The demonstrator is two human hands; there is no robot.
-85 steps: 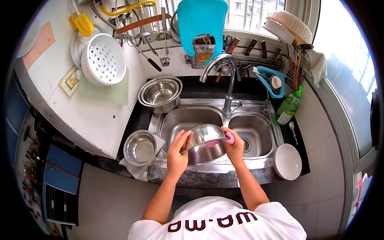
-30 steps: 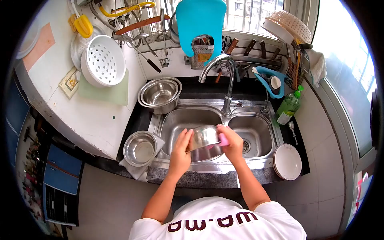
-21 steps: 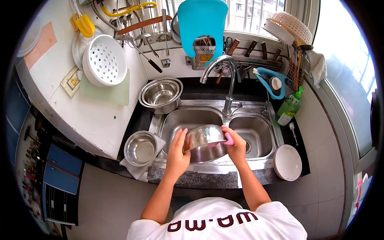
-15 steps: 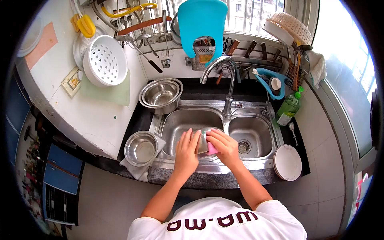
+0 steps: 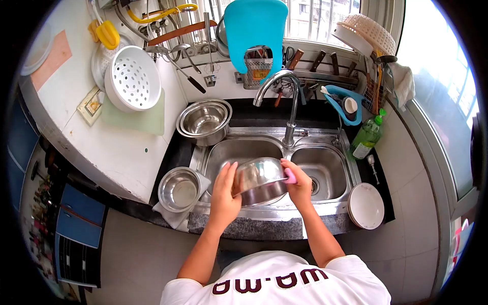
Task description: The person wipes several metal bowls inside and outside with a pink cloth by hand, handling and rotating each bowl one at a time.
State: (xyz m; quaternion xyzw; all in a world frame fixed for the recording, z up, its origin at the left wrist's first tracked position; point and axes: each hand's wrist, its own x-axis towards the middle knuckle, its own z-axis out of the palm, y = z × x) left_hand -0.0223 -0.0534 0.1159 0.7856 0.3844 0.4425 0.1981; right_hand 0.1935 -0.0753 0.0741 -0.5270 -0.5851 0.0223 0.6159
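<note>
A shiny steel bowl (image 5: 262,180) is held up, tilted, over the front of the left sink basin (image 5: 223,152). My left hand (image 5: 223,195) grips its left side, with the fingers along the wall. On the right side, my right hand (image 5: 299,187) holds the bowl's edge. A small pink sponge or cloth (image 5: 290,176) shows between the right fingers and the bowl; its exact kind is hard to make out. The curved faucet (image 5: 291,112) stands behind the bowl, and no water is visible from its spout.
Nested steel basins (image 5: 204,122) stand behind left. Another steel bowl (image 5: 179,189) rests on a grey cloth (image 5: 178,216) at front left. White bowls (image 5: 366,206) sit at right, below a green soap bottle (image 5: 367,134). Knives (image 5: 318,61) hang along the back wall.
The steel bowl has been turned, so its broad outer side now shows. My hands have moved apart, left hand leftward and right hand rightward, with the pink piece going right too.
</note>
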